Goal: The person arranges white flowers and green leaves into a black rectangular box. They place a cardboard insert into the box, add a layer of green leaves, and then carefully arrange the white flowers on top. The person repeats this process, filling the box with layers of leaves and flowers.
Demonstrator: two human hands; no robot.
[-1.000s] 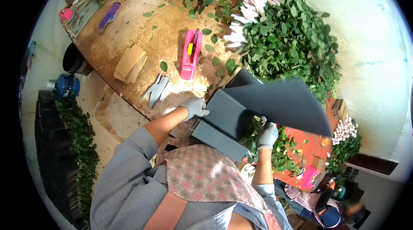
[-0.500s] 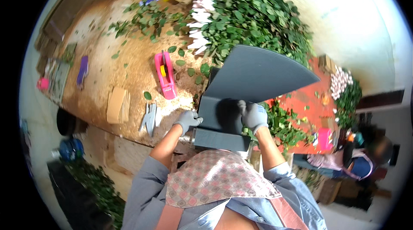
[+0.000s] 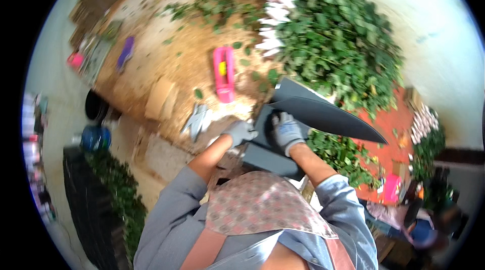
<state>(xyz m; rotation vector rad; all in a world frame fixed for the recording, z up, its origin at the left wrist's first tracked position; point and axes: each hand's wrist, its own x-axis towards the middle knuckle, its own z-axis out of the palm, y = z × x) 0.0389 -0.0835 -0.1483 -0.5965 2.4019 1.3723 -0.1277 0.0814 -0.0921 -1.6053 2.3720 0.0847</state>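
I hold a dark grey sheet of stiff paper (image 3: 323, 113) folded over at the edge of a sandy-brown table (image 3: 172, 63). My left hand (image 3: 238, 131), in a grey glove, grips the sheet's left edge. Gloved too, my right hand (image 3: 287, 130) presses flat on the sheet's lower fold. The upper flap fans out to the right over a heap of green leafy stems (image 3: 338, 42). White flower stems (image 3: 275, 27) lie beside that heap.
A pink tape dispenser (image 3: 223, 73) and a small metal tool (image 3: 196, 119) lie on the table left of my hands. A purple object (image 3: 125, 52), scattered leaves, a blue container (image 3: 95, 137) below the table and red flooring (image 3: 399, 133) with more greenery are around.
The view has swung. The grey sheet's flap has flattened and narrowed, and my right hand has moved down onto the lower fold next to my left hand.
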